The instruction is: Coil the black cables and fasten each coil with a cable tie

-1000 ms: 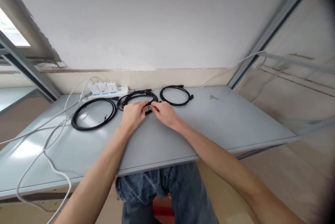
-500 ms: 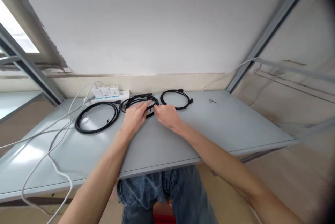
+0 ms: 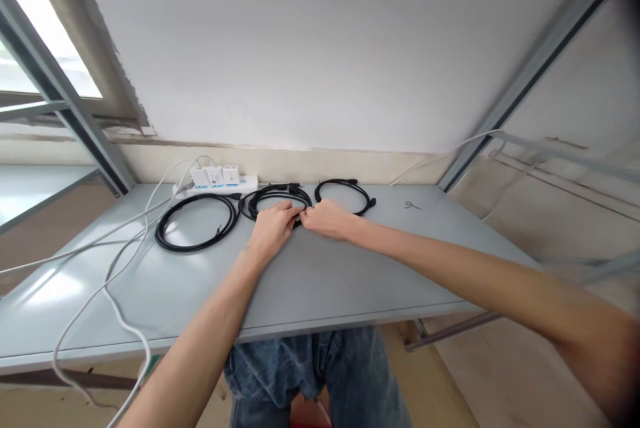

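Note:
In the middle of the grey table (image 3: pixel 320 281) lies a coiled black cable (image 3: pixel 265 195). My left hand (image 3: pixel 274 225) is closed on the near side of this coil, thumb and fingers together. Right beside it, my right hand (image 3: pixel 327 218) is closed at the coil's near right side, its fingertips meeting the left hand's. What exactly lies between the fingertips is too small to see. A second coiled black cable (image 3: pixel 159 235) lies to the left, with a small tie on it. Another black cable coil (image 3: pixel 345 181) rests just behind my right hand.
A white power strip (image 3: pixel 249 184) with white plug adapters (image 3: pixel 215 176) stands at the back by the wall. White cords (image 3: pixel 120 315) run across the table's left side and over its front edge. A short dark twist tie (image 3: pixel 413 205) lies at right. Metal posts (image 3: pixel 470 161) flank the table.
The view has shifted slightly, so the table's things sit a little further right. My right forearm has swung outward and the right wrist has turned. Both hands stay at the middle coil.

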Tool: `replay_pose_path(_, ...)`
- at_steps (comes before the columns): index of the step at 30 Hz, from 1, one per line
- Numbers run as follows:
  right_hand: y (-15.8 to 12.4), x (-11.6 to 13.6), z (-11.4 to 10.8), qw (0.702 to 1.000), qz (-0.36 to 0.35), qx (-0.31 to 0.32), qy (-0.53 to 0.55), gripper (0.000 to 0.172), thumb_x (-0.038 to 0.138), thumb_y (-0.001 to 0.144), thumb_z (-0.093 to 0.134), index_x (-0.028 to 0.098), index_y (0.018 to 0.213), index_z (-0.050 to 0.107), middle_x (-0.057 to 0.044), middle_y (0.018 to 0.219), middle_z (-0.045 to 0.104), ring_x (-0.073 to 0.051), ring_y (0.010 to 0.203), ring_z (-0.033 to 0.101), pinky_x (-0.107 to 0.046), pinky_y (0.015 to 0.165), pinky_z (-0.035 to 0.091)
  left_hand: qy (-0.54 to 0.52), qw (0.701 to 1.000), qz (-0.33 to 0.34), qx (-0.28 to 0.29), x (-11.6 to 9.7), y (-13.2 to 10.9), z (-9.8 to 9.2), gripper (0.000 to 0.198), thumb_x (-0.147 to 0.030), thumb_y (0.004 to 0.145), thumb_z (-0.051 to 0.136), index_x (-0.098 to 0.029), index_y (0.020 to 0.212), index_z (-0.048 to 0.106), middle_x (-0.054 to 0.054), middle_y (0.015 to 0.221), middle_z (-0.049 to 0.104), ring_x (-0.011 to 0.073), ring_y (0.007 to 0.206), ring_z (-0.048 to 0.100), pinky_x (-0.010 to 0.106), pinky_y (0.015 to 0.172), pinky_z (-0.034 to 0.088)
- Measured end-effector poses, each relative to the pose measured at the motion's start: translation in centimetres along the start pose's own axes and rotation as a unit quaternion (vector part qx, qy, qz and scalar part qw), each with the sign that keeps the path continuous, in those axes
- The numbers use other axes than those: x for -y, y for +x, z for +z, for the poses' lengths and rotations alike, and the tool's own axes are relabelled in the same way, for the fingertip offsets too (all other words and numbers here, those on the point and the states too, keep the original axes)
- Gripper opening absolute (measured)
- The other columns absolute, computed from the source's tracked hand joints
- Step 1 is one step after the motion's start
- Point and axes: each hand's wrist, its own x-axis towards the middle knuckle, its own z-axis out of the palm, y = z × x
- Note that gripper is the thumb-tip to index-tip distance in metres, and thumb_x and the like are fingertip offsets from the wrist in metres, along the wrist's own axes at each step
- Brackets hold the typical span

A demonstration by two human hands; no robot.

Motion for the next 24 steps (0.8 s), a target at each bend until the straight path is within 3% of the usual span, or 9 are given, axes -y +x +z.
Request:
replay_pose_path(3, 0.5, -0.4, -0.1, 0.996, -0.079, 0.034, -0.02, 0.028, 0.0, 0.094, 0.046, 0.009, 0.095, 0.072, -0.017, 0.092, 0.076, -0.026, 0.086, 0.073, -0.032, 0.064, 0.045, 0.003, 1.0, -0.001, 0.018, -0.2, 0.1, 0.1, 0.03, -0.021, 0.096, 0.051, -0.029, 0.116, 0.073, 0.005, 0.096, 0.068, 0.0223, 0.099, 0.065, 0.028, 0.073, 0.045)
replay_pose_path(6, 0.9, -0.7, -0.1, 0.994, -0.103, 0.039, 0.002, 0.025, 0.0, 0.092, 0.05, 0.01, 0.086, 0.073, -0.016, 0.089, 0.076, -0.026, 0.082, 0.071, -0.033, 0.065, 0.044, 0.019, 0.999, -0.016, 0.045, -0.2, 0.0, 0.1, 0.023, -0.025, 0.094, 0.055, -0.025, 0.105, 0.075, 0.006, 0.096, 0.071, 0.0242, 0.097, 0.067, 0.03, 0.075, 0.047)
replay_pose_path(10, 0.9, -1.7, -0.1, 0.996, -0.063, 0.022, 0.065, 0.026, 0.0, 0.092, 0.051, 0.011, 0.093, 0.074, -0.016, 0.087, 0.075, -0.024, 0.079, 0.069, -0.034, 0.068, 0.042, 0.019, 0.997, -0.024, 0.067, -0.4, 0.0, 0.1, 0.024, -0.035, 0.097, 0.053, -0.022, 0.096, 0.074, 0.008, 0.095, 0.075, 0.0273, 0.091, 0.071, 0.033, 0.073, 0.048)
replay_pose_path(14, 0.3, -3.3, 0.0, 0.994, -0.046, 0.014, 0.095, 0.027, 0.003, 0.091, 0.053, 0.014, 0.106, 0.072, -0.013, 0.093, 0.074, -0.023, 0.079, 0.067, -0.031, 0.067, 0.039, 0.009, 0.997, -0.026, 0.071, -0.7, 0.0, 0.1, 0.033, -0.041, 0.102, 0.045, -0.022, 0.107, 0.072, 0.01, 0.097, 0.077, 0.0272, 0.091, 0.072, 0.032, 0.072, 0.048)
replay_pose_path(18, -0.3, -4.2, -0.1, 0.985, -0.018, -0.022, 0.171, 0.023, 0.018, 0.099, 0.049, 0.016, 0.097, 0.072, -0.01, 0.095, 0.072, -0.02, 0.079, 0.064, -0.028, 0.064, 0.035, 0.018, 0.997, -0.029, 0.067, -0.9, 0.1, 0.2, 0.035, -0.043, 0.103, 0.043, -0.022, 0.115, 0.069, 0.01, 0.09, 0.076, 0.0275, 0.085, 0.072, 0.032, 0.071, 0.048)
replay_pose_path(21, -0.3, -4.3, 0.0, 0.963, 0.012, -0.071, 0.261, 0.024, 0.022, 0.098, 0.05, 0.017, 0.084, 0.069, -0.006, 0.086, 0.069, -0.016, 0.074, 0.059, -0.027, 0.064, 0.033, 0.032, 0.997, -0.042, 0.06, -0.8, 0.1, 0.2, 0.041, -0.047, 0.105, 0.037, -0.022, 0.113, 0.068, 0.01, 0.085, 0.075, 0.0276, 0.082, 0.072, 0.032, 0.071, 0.047)
replay_pose_path(24, -0.2, -3.6, 0.9, 0.914, 0.065, -0.129, 0.379, 0.026, 0.021, 0.093, 0.052, 0.017, 0.071, 0.065, 0.0, 0.066, 0.06, -0.013, 0.062, 0.05, -0.025, 0.061, 0.031, 0.039, 0.996, -0.052, 0.054, -0.9, 0.1, 0.3, 0.045, -0.047, 0.107, 0.03, -0.021, 0.109, 0.067, 0.01, 0.081, 0.074, 0.0278, 0.079, 0.071, 0.032, 0.07, 0.045)
